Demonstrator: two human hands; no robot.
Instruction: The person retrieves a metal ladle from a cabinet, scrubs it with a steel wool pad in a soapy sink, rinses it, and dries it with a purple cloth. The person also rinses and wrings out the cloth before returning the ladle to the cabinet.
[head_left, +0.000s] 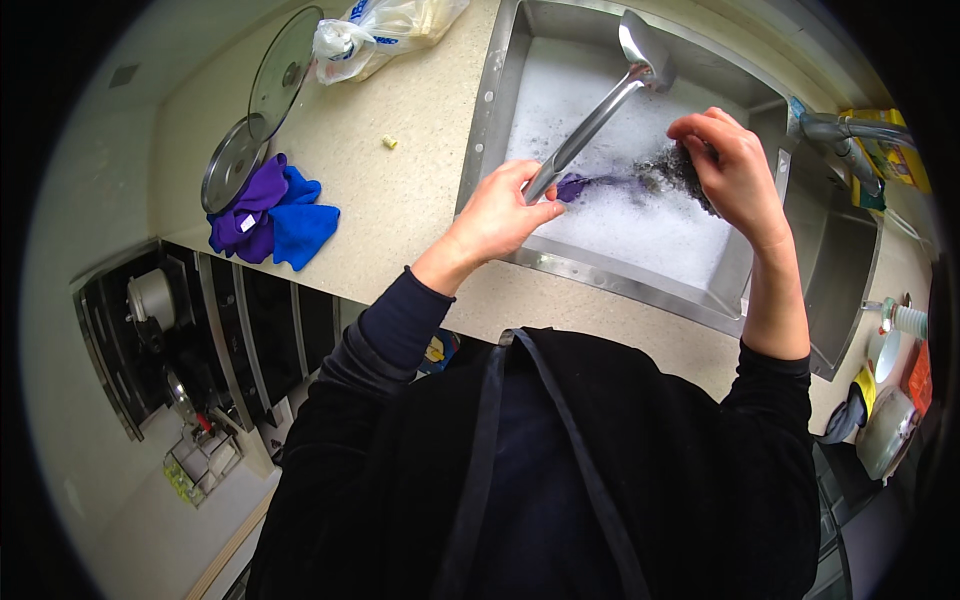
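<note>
My left hand (510, 206) grips the tubular handle of a stainless steel ladle (596, 116). The ladle slants over the left sink basin (480, 150), its shiny head up near the far wall. Over the same basin, my right hand (727, 169) has its fingers curled around a dark, wet, fibrous mass that looks like a steel wool scourer (686, 176). The fingers partly hide it. White suds (630, 244) cover the water below. Part of a purple cloth (574, 187) shows through the foam beside the ladle handle.
A second basin (836, 255) and a faucet (847, 131) are at right. On the left counter lie purple and blue cloths (300, 225), glass lids (236, 161), a tied plastic bag (382, 34) and a small yellowish scrap (389, 141). A glass lid (889, 431) stands far right.
</note>
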